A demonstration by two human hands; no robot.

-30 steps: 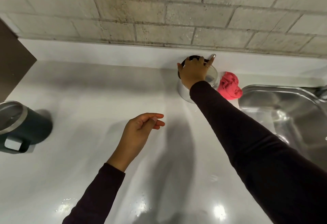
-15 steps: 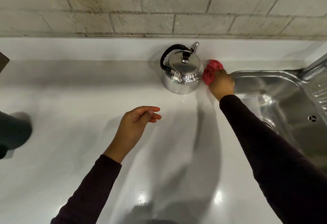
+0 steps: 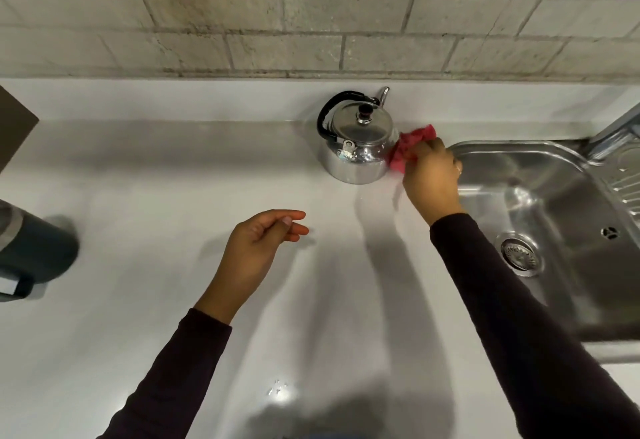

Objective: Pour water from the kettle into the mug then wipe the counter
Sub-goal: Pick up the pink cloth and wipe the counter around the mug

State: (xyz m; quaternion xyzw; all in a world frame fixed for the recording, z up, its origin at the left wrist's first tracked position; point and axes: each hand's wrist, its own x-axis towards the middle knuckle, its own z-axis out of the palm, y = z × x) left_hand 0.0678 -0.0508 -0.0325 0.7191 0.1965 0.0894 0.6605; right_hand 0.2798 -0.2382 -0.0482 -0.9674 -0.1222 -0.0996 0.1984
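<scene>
A shiny steel kettle [image 3: 356, 147] with a black handle stands upright at the back of the white counter [image 3: 156, 196], lid on. Just right of it, my right hand [image 3: 431, 175] grips a crumpled red cloth [image 3: 407, 147], which touches the kettle's side. My left hand [image 3: 258, 248] hovers over the middle of the counter, fingers loosely curled and holding nothing. A dark green mug [image 3: 31, 248] with a handle sits at the far left edge, partly cut off by the frame.
A stainless steel sink [image 3: 554, 216] with a drain fills the right side, with a faucet [image 3: 613, 133] at its back corner. A brick wall [image 3: 311, 15] backs the counter. Small water drops [image 3: 278, 386] lie near the front.
My right hand left the kettle's handle, moved right to the red cloth and closed on it. The view shifted right, bringing more sink into sight. My left hand barely moved.
</scene>
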